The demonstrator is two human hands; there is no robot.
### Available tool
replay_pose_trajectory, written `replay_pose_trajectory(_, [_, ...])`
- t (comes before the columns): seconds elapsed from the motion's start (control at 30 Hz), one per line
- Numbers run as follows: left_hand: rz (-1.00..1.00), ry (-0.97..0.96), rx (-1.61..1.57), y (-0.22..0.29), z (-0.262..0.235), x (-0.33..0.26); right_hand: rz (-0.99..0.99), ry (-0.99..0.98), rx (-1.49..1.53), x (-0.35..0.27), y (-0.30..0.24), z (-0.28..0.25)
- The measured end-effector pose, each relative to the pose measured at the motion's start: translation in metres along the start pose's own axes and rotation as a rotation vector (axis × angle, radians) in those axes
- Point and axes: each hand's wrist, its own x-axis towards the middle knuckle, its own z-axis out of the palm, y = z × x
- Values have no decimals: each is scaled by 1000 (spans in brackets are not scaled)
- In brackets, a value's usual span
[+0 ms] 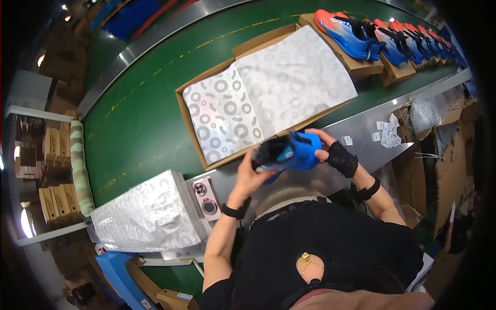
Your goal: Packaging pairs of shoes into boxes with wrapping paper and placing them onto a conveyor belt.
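I hold a bright blue athletic shoe with a black opening in both hands, just above the near edge of the metal tabletop. My left hand cups the shoe from below and behind, fingers curled around its heel end. My right hand, with a black wrist brace behind it, closes over the toe end, fingers wrapped on the upper. Both hands grip the shoe firmly, and it is lifted clear of any surface.

To my left, on the tabletop, lies a pink smartphone with a ring holder on its back, just beside a stack of white tissue paper printed with grey rings.

Just beyond the shoe, an open brown cardboard shoebox sits on the green conveyor belt. It is lined with a sheet of the same ring-printed tissue paper, spread flat and hanging over its sides.

Further along the belt, to my right, a row of open cardboard boxes carries blue and orange-red athletic shoes. Small white paper tags lie scattered on the tabletop near my right side.
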Motion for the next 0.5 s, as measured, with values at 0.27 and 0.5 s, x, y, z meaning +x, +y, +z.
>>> replay_pose_trajectory(0.27, [-155,41,-407,44,-59,-8,-300,-116,130,8,-48,37])
replay_pose_trajectory(0.5, [-141,186,-577,12,-85,55,-63,-96,-53,11,2,17])
